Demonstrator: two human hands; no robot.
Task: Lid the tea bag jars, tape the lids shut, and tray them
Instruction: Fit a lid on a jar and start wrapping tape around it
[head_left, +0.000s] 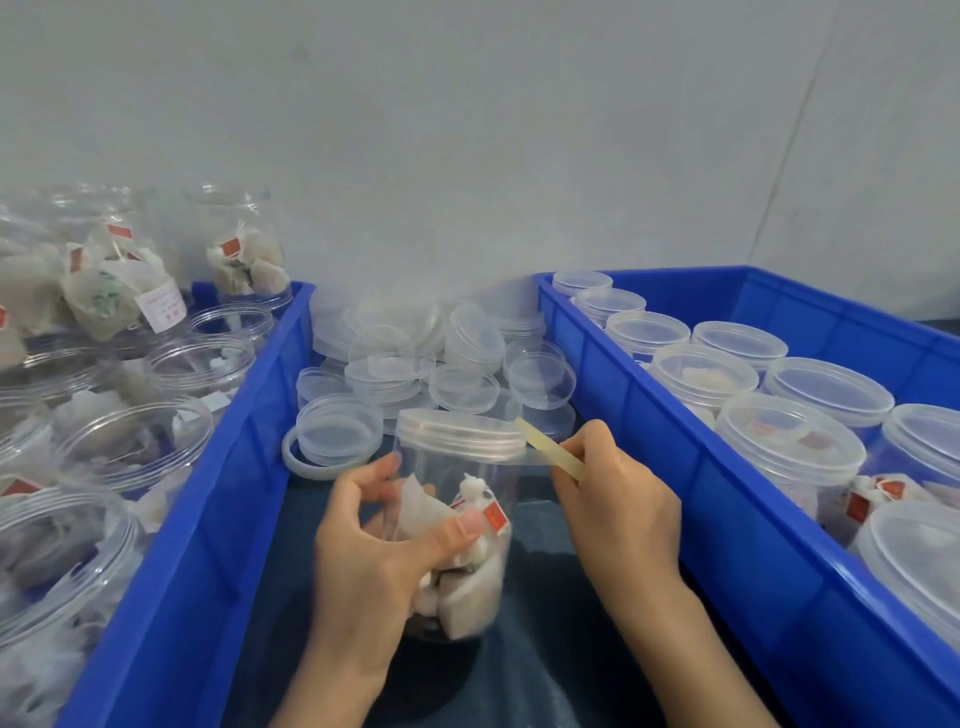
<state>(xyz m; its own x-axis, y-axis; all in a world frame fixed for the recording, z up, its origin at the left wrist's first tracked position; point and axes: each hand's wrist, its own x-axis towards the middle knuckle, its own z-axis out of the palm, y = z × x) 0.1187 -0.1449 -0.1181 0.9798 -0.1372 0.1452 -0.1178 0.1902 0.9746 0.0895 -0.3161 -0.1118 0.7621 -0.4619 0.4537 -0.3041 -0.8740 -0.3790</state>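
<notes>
Gripping the clear jar (457, 525) low on its body, the left hand (382, 551) is seen at centre foreground, thumb laid across the near face and the fingers curled round the far side, visible through the plastic. The jar is held upright, slightly tilted, above a dark cloth surface (545, 649) between two blue trays. Tea bags (467, 566) with red tags are packed in its lower half. A translucent lid (460, 434) is seated on the jar's mouth. The right hand (618, 499) is closed in a pinch just beside the lid's right edge; a yellowish tape strip (553, 454) is held between thumb and fingers, one end angled up toward the lid rim. A clear band of tape appears stretched from the strip across the jar's shoulder below the lid, though its exact extent cannot be told. The two hands are kept apart, the jar between them. Behind the jar, a heap of loose lids (431, 358) is piled on the cloth against the wall (467, 130). In the left tray (208, 499), open jars (135, 441) holding tea bags are stacked without lids. In the right tray (727, 499), lidded jars (789, 441) are stood in rows, touching one another.
</notes>
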